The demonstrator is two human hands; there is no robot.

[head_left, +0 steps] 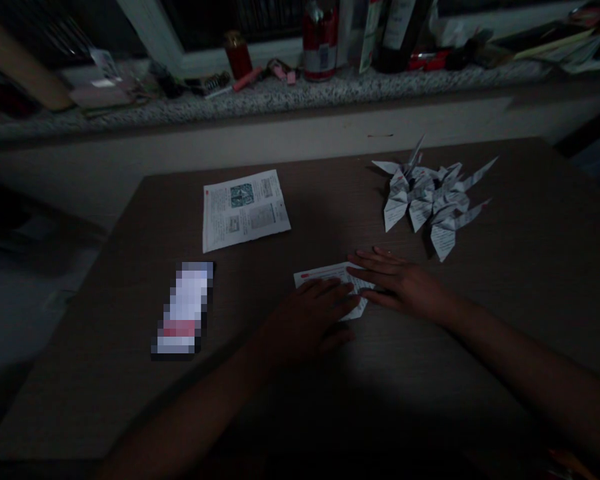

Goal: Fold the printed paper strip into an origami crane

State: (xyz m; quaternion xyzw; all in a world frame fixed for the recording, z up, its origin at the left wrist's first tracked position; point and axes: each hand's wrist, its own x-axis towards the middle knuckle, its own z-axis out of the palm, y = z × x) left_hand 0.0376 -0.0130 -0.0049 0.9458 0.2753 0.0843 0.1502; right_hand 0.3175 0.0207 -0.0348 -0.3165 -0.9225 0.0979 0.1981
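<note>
Our left hand (305, 317): palm down, fingers extended, laid over the paper with the thumb out to the side. Our right hand (407, 283): also palm down, fingers stretched out flat, their tips on the same piece. Neither is curled around anything; whether any fingertip pinches an edge we can't tell.

Taking the paper as clock centre, we have the left hand at 8 and the right at 3. Biggest first: brown wood-look table (330, 233) under everything. At 12, behind it, grey speckled stone windowsill (280, 93), cluttered. At 2, cluster of white printed-paper folded birds (420, 207), pointed wings up, overlapping; we see at least three. At 10, flat rectangular white printed paper sheet (245, 210), dark text plus teal patterned square, lying apart from both hands. At 9, slightly lower, dark-edged rectangular phone (185, 307), screen bright but pixelated, so we can't read it.

Next, the folded white printed paper (330, 271) itself, small red mark near its upper left corner, flat on the table, partly covered by our fingers. On the sill: dark bottle with pale label (397, 37) just past 12, red-and-silver container (320, 50) near 12, small red jar (239, 57) at 11.
</note>
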